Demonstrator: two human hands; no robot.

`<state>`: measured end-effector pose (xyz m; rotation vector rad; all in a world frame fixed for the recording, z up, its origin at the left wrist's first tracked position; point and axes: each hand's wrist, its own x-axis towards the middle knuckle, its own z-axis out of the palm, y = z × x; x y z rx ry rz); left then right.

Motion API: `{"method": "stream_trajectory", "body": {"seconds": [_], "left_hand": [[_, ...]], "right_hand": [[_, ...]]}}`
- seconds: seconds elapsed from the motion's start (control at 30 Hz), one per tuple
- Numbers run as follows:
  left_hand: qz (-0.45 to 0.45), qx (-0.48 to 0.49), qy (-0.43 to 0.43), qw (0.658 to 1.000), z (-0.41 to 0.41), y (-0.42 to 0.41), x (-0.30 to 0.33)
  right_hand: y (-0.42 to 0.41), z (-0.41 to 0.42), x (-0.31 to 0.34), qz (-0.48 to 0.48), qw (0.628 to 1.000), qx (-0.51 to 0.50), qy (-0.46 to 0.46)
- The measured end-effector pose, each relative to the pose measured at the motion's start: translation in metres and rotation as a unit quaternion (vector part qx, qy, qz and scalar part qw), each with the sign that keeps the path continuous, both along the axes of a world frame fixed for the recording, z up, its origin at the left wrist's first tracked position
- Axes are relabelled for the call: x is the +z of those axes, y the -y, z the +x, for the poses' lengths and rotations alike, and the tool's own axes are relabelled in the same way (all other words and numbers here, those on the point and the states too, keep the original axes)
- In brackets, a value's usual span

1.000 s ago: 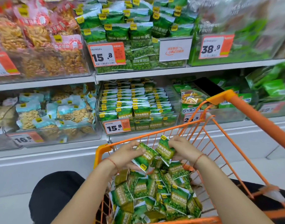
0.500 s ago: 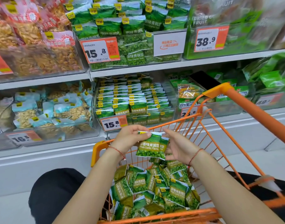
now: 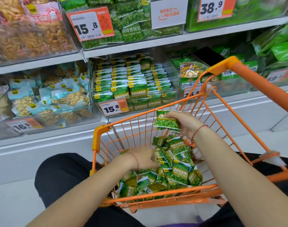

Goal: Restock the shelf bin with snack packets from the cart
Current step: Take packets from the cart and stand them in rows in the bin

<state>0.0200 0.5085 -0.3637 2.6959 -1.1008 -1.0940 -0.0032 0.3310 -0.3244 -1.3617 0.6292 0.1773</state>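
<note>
An orange wire cart (image 3: pixel 97 138) stands in front of me, holding several green pea snack packets (image 3: pixel 179 174) in a loose pile. My right hand (image 3: pixel 184 123) holds a small stack of green packets (image 3: pixel 166 122) above the cart, thumb on top. My left hand (image 3: pixel 143 158) is down inside the cart, its fingers reaching into the pile; whether it grips a packet is hidden. On the lower shelf beyond the cart sits the clear shelf bin (image 3: pixel 176 82) with neat rows of the same green packets and a 15.8 price tag (image 3: pixel 113 107).
Clear bins of nut packets (image 3: pixel 46 99) sit to the left, mixed snack bags (image 3: pixel 192 72) to the right. The upper shelf (image 3: pixel 140 43) holds more green pea bags. The cart's orange handle (image 3: pixel 261 84) crosses the right side. My dark-clad knees flank the cart.
My left hand let go of the packets and dropped into the cart's pile. The right hand now holds the stack alone, slightly further right.
</note>
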Motion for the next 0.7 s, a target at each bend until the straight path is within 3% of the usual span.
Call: {"method": "stream_trajectory", "body": {"seconds": [0.03,0.1,0.27,0.4,0.53,0.7], "left_hand": [[0.079,-0.067,-0.023,0.994,-0.014,0.005,-0.01],[0.157,-0.114,-0.048,0.98,-0.032,0.013,-0.027],[0.208,-0.14,-0.066,0.966,-0.032,0.018,-0.057],[0.129,-0.043,-0.125,0.983,-0.01,0.011,-0.049],[0.001,0.03,-0.112,0.993,0.022,0.005,-0.011],[-0.155,0.15,-0.137,0.967,0.049,-0.008,0.024]], "right_hand": [[-0.001,0.0,-0.001,0.012,1.0,0.006,0.004],[-0.003,-0.002,0.0,0.011,1.0,0.017,0.008],[-0.003,-0.004,-0.002,0.003,1.0,0.022,-0.015],[0.0,-0.001,-0.005,0.027,1.0,0.001,-0.01],[0.0,0.002,-0.005,0.037,0.999,-0.024,-0.007],[-0.001,0.001,-0.005,-0.027,0.999,-0.025,-0.027]]}}
